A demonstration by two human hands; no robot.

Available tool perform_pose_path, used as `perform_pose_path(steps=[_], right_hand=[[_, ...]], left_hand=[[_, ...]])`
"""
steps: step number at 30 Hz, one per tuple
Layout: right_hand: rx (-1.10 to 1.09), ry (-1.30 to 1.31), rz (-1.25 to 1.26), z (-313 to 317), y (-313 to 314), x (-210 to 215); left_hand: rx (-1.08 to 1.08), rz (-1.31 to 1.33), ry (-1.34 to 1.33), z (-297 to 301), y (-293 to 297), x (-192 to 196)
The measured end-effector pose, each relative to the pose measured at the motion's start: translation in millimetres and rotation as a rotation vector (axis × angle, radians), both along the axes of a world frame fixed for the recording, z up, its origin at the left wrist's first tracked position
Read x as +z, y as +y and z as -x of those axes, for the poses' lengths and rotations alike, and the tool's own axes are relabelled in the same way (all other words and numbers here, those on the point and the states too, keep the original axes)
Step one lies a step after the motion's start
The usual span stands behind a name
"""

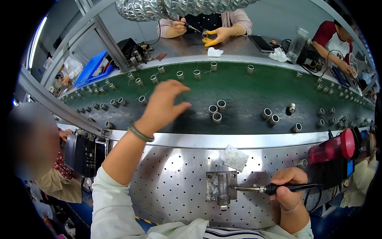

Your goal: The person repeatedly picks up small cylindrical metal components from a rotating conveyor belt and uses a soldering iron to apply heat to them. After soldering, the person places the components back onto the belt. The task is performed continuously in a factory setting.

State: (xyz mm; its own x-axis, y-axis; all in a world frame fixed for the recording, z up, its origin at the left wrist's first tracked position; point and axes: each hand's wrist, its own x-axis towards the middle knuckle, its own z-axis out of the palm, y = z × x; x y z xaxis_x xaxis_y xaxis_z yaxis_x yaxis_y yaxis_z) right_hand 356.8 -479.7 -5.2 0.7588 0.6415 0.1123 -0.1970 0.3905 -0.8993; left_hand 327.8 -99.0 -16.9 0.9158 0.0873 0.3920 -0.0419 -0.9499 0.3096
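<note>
My left hand (165,104) reaches over the green conveyor belt (242,89), its fingers apart and nothing between them. Around it on the belt stand several small metal cylinders, one cylinder (143,100) just beside the wrist. My right hand (289,184) is closed round the black handle of a soldering iron (254,189). The iron lies level, and its metal tip points left at a small metal fixture (218,188) on the perforated steel table (171,199). Whether the tip touches the fixture I cannot tell. A crumpled white wipe (235,158) lies just behind the fixture.
At the table's right are a pink bottle (332,147), a dark box with a blue display (349,167) and a loose cylinder (302,163). Across the belt, a person (205,26) holds a tool and a cylinder. Others sit at both sides. A silver duct (175,10) hangs above.
</note>
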Motion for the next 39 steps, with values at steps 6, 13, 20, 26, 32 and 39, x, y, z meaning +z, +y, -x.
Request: perform_pose_path(steps=[6, 13, 20, 26, 32, 39], right_hand=[[-0.047, -0.009, -0.033, -1, -5, 2], [-0.011, -0.031, -0.058, -1, -8, 1], [-0.051, -0.136, 0.018, -3, -5, 4], [-0.035, -0.066, -0.049, -3, -11, 2], [-0.082, -0.140, -0.007, -2, -7, -1], [-0.102, -0.208, 0.077, 1, 0, -3]], left_hand=[[-0.143, 0.237, 0.185, -23, -48, -14], [-0.136, 0.239, 0.118, -30, -48, -28], [-0.069, 0.276, 0.147, -22, -44, -25], [-0.012, 0.504, 0.120, 6, -54, -6], [-0.249, 1.353, 0.543, 38, -81, 19], [-0.527, 1.557, 0.759, 30, -104, -1]])
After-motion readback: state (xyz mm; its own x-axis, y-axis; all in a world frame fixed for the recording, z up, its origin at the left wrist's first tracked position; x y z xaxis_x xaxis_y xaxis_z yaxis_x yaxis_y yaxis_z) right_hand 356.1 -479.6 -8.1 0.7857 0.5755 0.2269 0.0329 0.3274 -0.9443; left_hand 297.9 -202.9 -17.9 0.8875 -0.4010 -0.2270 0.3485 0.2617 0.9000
